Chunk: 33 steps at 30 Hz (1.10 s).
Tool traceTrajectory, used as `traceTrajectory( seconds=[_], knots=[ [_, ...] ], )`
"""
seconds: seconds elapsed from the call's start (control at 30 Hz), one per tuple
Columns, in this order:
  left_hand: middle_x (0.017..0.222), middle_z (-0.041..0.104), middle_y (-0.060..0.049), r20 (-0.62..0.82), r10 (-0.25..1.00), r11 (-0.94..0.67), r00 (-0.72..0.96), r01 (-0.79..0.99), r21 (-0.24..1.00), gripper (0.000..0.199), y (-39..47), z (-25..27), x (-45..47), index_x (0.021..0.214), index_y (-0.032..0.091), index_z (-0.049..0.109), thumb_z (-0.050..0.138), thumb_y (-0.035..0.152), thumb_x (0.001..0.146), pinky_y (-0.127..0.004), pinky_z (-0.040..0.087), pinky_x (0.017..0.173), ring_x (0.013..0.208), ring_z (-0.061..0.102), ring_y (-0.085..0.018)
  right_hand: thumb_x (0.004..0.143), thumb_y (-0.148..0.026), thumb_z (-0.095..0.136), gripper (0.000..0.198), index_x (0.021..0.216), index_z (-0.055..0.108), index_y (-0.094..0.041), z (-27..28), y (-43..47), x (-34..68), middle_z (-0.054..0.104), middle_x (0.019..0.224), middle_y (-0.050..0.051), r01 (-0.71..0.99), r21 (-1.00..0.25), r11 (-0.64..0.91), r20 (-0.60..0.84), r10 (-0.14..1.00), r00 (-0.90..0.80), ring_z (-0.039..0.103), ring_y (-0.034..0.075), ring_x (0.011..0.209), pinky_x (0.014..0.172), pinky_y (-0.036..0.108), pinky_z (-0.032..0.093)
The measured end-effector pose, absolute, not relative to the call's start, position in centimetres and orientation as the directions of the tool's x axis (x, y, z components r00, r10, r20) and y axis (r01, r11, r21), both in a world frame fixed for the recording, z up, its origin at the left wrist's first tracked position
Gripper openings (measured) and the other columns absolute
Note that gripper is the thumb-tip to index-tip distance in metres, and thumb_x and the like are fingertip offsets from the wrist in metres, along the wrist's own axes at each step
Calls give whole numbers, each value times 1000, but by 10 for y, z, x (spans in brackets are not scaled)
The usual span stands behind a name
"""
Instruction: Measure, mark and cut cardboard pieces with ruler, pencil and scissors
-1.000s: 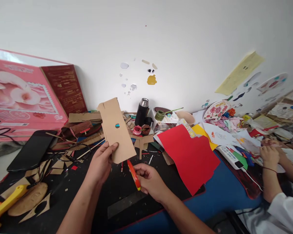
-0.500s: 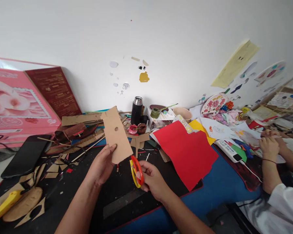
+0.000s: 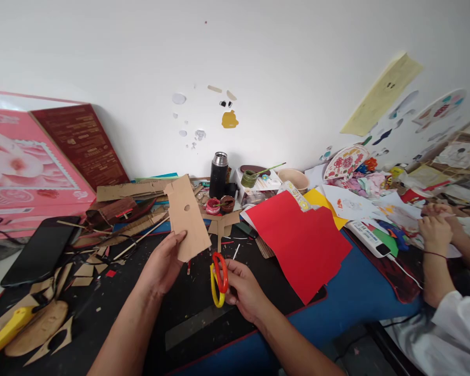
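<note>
My left hand grips a flat piece of cardboard by its lower left edge, thumb on the front face. The cardboard is held up tilted and has a small round hole near its middle. My right hand is closed on a pair of scissors with one red and one yellow handle loop. Only a little of the blades shows, at the cardboard's lower right corner; whether they touch it I cannot tell. Below the hands, a clear ruler-like strip lies on the black mat.
Red paper lies to the right. Behind stand a black flask and small paint jars. Cardboard scraps, a phone and a yellow-handled tool lie left. Another person's hands are at far right.
The scissors' loops have turned more upright and stand slightly farther apart. The cardboard has barely shifted in my left hand, and the view has moved slightly.
</note>
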<state>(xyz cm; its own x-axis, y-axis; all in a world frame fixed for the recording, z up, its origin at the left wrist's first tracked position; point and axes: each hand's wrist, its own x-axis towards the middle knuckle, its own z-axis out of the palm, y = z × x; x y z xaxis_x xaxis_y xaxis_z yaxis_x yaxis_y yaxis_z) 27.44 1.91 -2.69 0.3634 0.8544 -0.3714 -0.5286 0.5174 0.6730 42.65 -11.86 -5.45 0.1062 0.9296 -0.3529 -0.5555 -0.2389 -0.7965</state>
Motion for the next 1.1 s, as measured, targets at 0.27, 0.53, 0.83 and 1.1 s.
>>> traceTrajectory(
  seconds=[0.27,0.53,0.83,1.1],
  knots=[
    [110,84,-17,-369,846,527,386,-491,694,32,18,-26,274,109,9,77,83,18,79,-32,68,79,95,82,-30,75,-42,89,37,95,74,-15,-52,-119,430,56,55,-5,-633,-739,-231,-383,917,113,32,5,41,37,17,17],
    [108,85,-17,-382,835,542,396,-466,699,29,16,-24,275,106,11,79,83,20,78,-32,68,77,97,82,-31,79,-53,85,45,100,71,-16,-51,-122,434,60,57,-4,-686,-707,-171,-350,928,130,37,7,38,34,19,24],
    [101,84,-15,-377,839,534,392,-463,707,28,13,-25,277,92,13,75,91,21,71,-30,67,76,98,82,-32,77,-71,84,60,94,70,-15,-60,-121,432,58,51,-4,-639,-733,-233,-394,911,120,44,9,38,33,18,25],
    [106,84,-15,-377,851,518,366,-465,718,32,12,-23,277,99,12,77,91,20,72,-31,66,79,97,80,-30,78,-53,92,47,87,61,-19,-54,-117,429,54,52,-8,-571,-796,-203,-313,944,101,38,6,36,33,16,22]
  ],
)
